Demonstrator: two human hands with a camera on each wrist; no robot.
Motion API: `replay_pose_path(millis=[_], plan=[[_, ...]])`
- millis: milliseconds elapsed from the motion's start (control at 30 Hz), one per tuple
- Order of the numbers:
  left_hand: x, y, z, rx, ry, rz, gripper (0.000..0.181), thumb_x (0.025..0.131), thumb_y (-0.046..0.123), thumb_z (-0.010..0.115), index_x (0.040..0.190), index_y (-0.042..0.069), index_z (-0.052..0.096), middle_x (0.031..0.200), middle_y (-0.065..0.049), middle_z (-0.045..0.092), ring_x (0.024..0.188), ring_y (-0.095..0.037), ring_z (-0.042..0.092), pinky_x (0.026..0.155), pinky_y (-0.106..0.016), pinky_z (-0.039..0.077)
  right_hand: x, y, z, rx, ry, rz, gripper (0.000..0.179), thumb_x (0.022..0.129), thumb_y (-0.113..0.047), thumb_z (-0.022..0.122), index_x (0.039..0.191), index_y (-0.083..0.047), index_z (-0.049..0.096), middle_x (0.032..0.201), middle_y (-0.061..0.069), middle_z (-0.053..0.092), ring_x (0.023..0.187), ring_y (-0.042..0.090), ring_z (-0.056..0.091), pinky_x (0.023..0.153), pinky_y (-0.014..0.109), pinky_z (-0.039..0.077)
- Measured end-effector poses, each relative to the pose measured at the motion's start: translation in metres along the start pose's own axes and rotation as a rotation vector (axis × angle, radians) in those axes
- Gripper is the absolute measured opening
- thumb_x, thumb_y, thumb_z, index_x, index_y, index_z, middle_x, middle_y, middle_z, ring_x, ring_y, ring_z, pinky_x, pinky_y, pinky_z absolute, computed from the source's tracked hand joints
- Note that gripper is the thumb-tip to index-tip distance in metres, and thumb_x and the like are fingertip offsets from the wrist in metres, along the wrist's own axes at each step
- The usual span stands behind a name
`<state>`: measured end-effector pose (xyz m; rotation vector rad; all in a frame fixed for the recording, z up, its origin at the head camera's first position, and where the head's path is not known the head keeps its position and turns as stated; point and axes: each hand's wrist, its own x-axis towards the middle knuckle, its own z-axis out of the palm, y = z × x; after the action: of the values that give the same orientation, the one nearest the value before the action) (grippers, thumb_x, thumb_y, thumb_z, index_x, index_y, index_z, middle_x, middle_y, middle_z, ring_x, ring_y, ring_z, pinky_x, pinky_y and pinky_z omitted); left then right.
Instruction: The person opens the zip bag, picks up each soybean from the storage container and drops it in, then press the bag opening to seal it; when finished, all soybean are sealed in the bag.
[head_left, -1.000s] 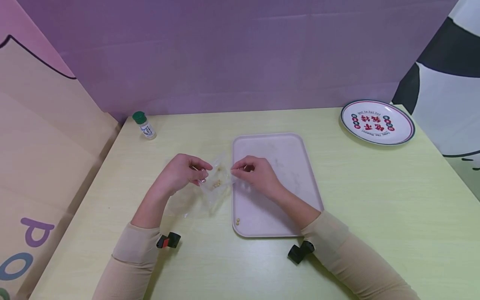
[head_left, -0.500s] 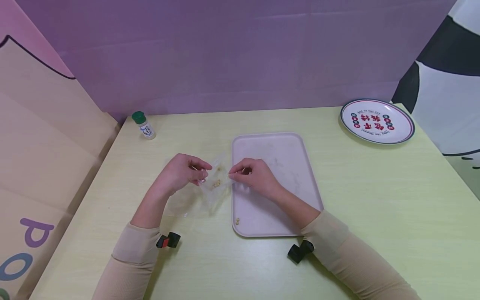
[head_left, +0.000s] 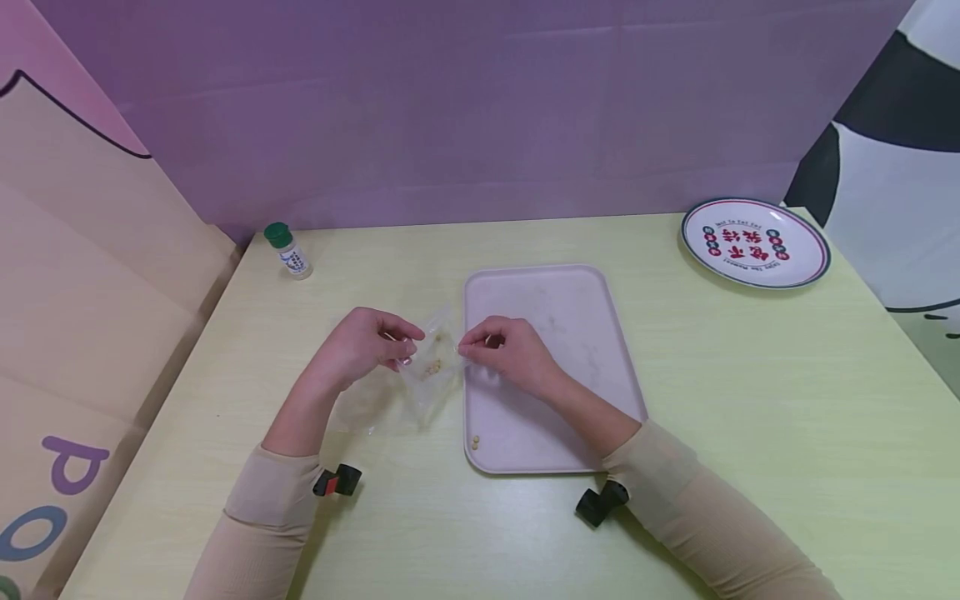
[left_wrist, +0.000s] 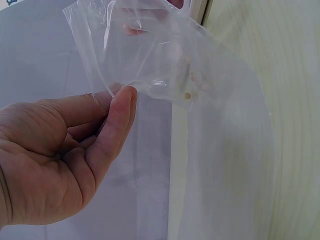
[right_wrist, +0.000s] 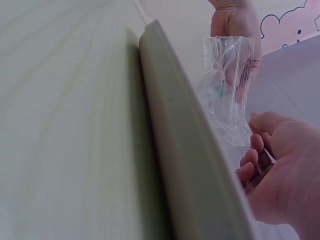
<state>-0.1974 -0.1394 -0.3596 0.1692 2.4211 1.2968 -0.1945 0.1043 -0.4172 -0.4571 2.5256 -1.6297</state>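
Observation:
A clear plastic bag [head_left: 442, 379] hangs upright between both hands, a few small yellowish bean-like pieces [head_left: 432, 367] inside it. My left hand [head_left: 367, 343] pinches the bag's left edge between thumb and fingers; the left wrist view shows the film [left_wrist: 145, 55] rising from that grip. On the other side, my right hand [head_left: 513, 354] pinches the opposite edge with thumb and forefinger, its other fingers curled beneath in the right wrist view. A pale lilac tray [head_left: 558, 433] lies under the right hand. Two loose yellowish pieces [head_left: 476, 442] sit in the tray's near left corner.
At the table's back left stands a small shaker bottle [head_left: 288, 252] with a green cap. An oval plate [head_left: 757, 271] with red lettering lies at the back right corner. A purple panel [head_left: 480, 117] rises behind the table's far edge.
My right hand has shifted slightly left and down against the bag's edge, then stayed there. The left hand, tray, bottle and plate have kept their places.

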Motion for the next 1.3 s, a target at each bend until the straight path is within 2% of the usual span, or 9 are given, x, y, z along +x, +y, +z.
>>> replay_pose_path(millis=[300, 700, 933, 1300], plan=[[0.001, 0.000, -0.001, 0.002, -0.005, 0.000, 0.024, 0.095, 0.006, 0.071, 0.118, 0.001, 0.073, 0.102, -0.012, 0.069, 0.085, -0.027, 0.068, 0.083, -0.041, 0.059, 0.000, -0.006, -0.003, -0.009, 0.046, 0.040, 0.014, 0.095, -0.019, 0.073, 0.102, -0.008, 0.077, 0.090, 0.002, 0.071, 0.078, 0.022, 0.057, 0.062, 0.029, 0.049], [0.003, 0.001, 0.001, -0.024, -0.008, 0.011, 0.025, 0.094, 0.004, 0.071, 0.118, -0.002, 0.072, 0.100, -0.012, 0.067, 0.086, -0.027, 0.067, 0.082, -0.042, 0.060, 0.001, -0.006, -0.014, 0.037, 0.045, 0.087, 0.017, 0.098, -0.020, 0.069, 0.105, -0.008, 0.077, 0.095, 0.010, 0.070, 0.075, 0.021, 0.057, 0.063, 0.027, 0.047], [0.002, 0.002, 0.000, -0.031, -0.002, 0.002, 0.025, 0.094, 0.004, 0.071, 0.118, -0.002, 0.072, 0.100, -0.013, 0.067, 0.089, -0.030, 0.067, 0.084, -0.043, 0.059, 0.006, -0.010, -0.018, 0.043, 0.015, 0.132, 0.019, 0.098, -0.022, 0.068, 0.108, -0.007, 0.076, 0.100, 0.013, 0.069, 0.075, 0.020, 0.056, 0.064, 0.027, 0.049], [0.001, -0.002, -0.003, -0.014, 0.004, 0.002, 0.025, 0.094, 0.005, 0.071, 0.118, -0.001, 0.073, 0.102, -0.012, 0.067, 0.086, -0.026, 0.067, 0.083, -0.043, 0.059, 0.022, -0.019, -0.028, 0.000, -0.032, 0.115, 0.025, 0.099, -0.021, 0.068, 0.113, -0.002, 0.073, 0.104, 0.015, 0.068, 0.080, 0.021, 0.056, 0.073, 0.034, 0.052]])
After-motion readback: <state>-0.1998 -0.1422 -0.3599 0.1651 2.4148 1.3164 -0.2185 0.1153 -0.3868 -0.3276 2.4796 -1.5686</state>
